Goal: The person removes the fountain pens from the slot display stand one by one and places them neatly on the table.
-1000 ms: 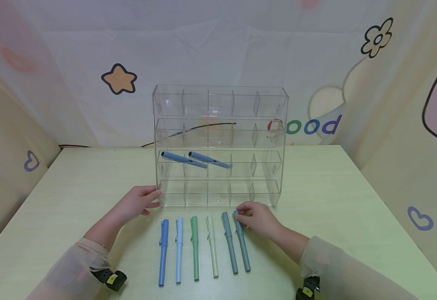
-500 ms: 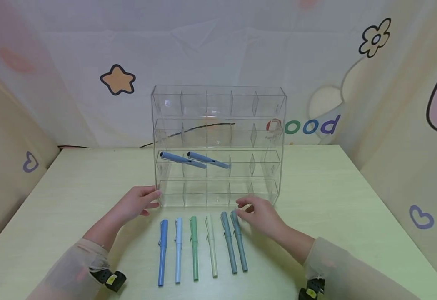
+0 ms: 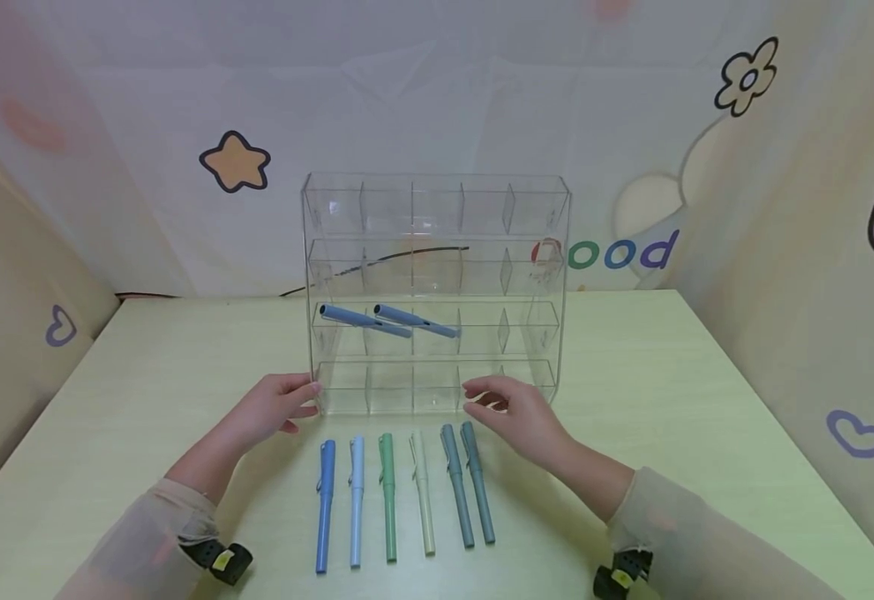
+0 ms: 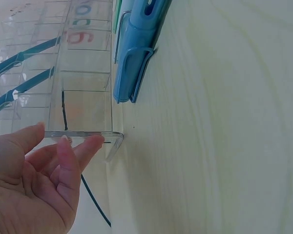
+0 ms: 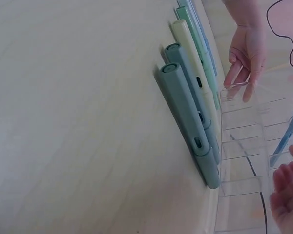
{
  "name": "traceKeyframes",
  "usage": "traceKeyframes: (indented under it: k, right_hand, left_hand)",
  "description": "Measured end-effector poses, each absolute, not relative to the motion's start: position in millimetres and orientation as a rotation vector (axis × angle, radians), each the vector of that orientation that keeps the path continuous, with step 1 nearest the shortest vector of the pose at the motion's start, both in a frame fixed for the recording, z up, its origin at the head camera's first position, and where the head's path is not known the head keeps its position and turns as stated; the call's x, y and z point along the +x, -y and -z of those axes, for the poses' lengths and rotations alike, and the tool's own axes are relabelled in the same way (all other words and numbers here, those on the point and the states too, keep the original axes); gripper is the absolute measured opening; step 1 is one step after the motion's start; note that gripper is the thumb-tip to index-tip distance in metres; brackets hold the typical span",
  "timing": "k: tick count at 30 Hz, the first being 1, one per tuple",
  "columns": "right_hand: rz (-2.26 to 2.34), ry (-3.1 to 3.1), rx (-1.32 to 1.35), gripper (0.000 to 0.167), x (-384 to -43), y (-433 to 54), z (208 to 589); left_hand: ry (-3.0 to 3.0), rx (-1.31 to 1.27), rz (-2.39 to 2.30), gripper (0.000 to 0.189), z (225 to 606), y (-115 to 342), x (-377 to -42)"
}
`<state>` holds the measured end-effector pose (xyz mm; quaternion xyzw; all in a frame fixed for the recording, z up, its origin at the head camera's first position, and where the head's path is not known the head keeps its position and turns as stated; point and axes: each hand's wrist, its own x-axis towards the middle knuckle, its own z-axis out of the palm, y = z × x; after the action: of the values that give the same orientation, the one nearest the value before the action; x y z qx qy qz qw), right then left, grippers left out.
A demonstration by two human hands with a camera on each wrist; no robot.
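Note:
My left hand [image 3: 279,404] holds the lower left side of a clear acrylic pen rack [image 3: 437,402], its thumb and fingers about the side panel's edge in the left wrist view. My right hand [image 3: 519,417] hovers at the rack's lower right front, fingers loosely bent, with nothing in them. Just below it lie two grey-teal pens [image 3: 478,483], side by side. Left of them are a pale green pen [image 3: 423,496], a green pen [image 3: 387,497], a light blue pen [image 3: 357,504] and a blue pen [image 3: 325,508]. Two blue pens [image 3: 365,321] lean in the rack's third tier.
The rack has stacked tiers with upright dividers and stands on a pale wooden table [image 3: 631,375]. Behind it hangs a printed cloth [image 3: 437,100] with a star and letters. Each sleeve carries a black wrist camera [image 3: 230,562].
My right hand has let go of the rightmost grey-teal pen and moved slightly up toward the rack. The pen stays on the table. My left hand keeps its place.

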<state>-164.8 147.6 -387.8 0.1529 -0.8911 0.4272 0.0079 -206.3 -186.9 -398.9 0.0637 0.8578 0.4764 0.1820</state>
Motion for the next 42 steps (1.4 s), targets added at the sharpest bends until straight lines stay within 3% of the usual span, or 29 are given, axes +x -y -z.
traceKeyframes:
  k: [11, 24, 42]
  right_hand:
    - [-1.432, 2.579, 0.671, 0.031, -175.3, -132.9, 365.6]
    - [-1.467, 2.398, 0.732, 0.03, -212.1, -108.9, 354.4]
    - [-1.379, 2.428, 0.769, 0.039, -236.2, -78.1, 341.9]
  left_hand:
    - [-2.416, 0.183, -1.346, 0.056, 400.0, 187.7, -207.0]
    - [-2.411, 0.17, -1.361, 0.05, 396.3, 186.2, -204.8]
    - [-2.417, 0.146, -1.354, 0.048, 393.7, 182.9, -202.4]
